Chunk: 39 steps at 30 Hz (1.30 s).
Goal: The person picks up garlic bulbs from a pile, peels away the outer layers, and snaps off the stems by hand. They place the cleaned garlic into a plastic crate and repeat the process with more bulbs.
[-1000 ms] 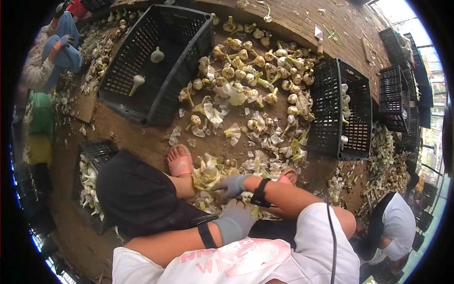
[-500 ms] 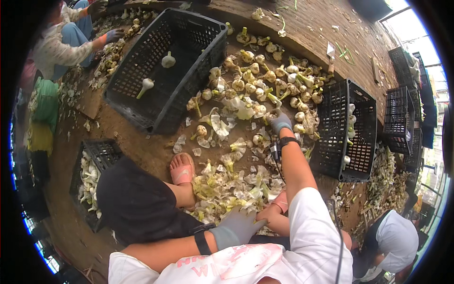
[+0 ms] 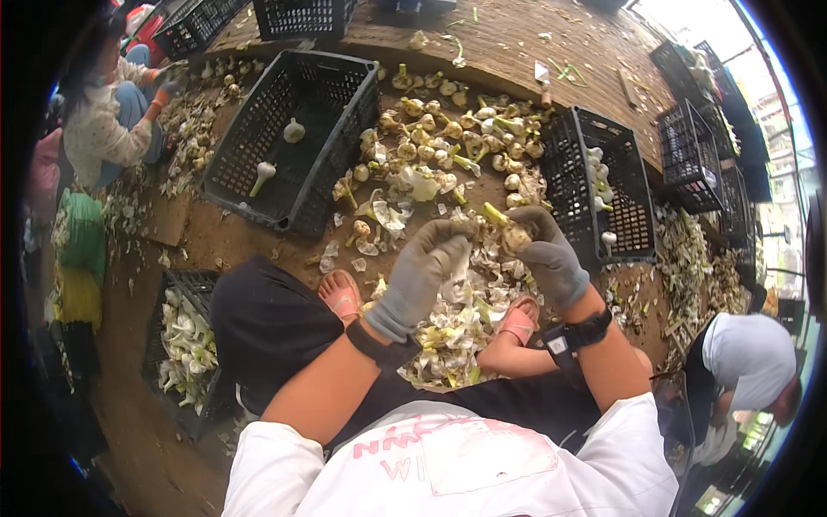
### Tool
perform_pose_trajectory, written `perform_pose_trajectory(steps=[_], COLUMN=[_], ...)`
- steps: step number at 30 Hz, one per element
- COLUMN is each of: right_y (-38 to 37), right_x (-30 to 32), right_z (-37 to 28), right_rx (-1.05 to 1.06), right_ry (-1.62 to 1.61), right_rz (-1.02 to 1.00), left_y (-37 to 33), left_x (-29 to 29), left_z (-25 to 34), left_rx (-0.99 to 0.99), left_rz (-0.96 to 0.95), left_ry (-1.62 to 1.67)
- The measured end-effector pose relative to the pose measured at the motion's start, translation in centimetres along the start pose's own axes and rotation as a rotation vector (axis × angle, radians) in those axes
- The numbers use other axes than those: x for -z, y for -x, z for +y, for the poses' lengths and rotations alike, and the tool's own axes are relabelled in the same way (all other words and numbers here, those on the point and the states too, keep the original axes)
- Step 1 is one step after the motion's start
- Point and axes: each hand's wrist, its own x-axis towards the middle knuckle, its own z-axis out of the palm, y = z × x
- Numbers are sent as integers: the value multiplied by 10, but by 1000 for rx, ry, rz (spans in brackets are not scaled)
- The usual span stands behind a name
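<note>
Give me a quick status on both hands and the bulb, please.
Left hand gloved, gripping loose husk at the bulb. Right hand gloved, shut on the garlic bulb. Peelings pile lies below, between the sandalled feet.

Right hand (image 3: 551,258) drawn back from the bulb pile (image 3: 448,146) with a bulb (image 3: 515,234) in its grip, left hand (image 3: 422,276) raised from the lap to meet it, peel in its fingers, view tilted downward.

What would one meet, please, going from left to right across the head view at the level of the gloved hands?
Small black plastic crate of white peelings → pink sandal → grey-gloved left hand → pale bulb → grey-gloved right hand → black plastic crate holding a few bulbs.
</note>
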Motion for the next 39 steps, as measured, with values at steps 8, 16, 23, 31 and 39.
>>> perform_pose_trajectory(steps=[8,16,23,31,39], right_y=[89,85,85,83,85], right_x=[-28,-26,-42,-28,-32], right_z=[0,44,39,46,51], right_rx=[126,462,947,1065,701], right_ry=[-146,369,1122,1132,191], right_rz=[124,203,306,344,175], left_y=[15,24,25,26,23], left_x=[-3,-26,-38,-53,-47], left_z=[-6,-8,-11,6,-13], left_rx=[144,362,262,335,76], left_rz=[-155,-343,-162,-208,-217], left_ry=[54,148,109,141,-104])
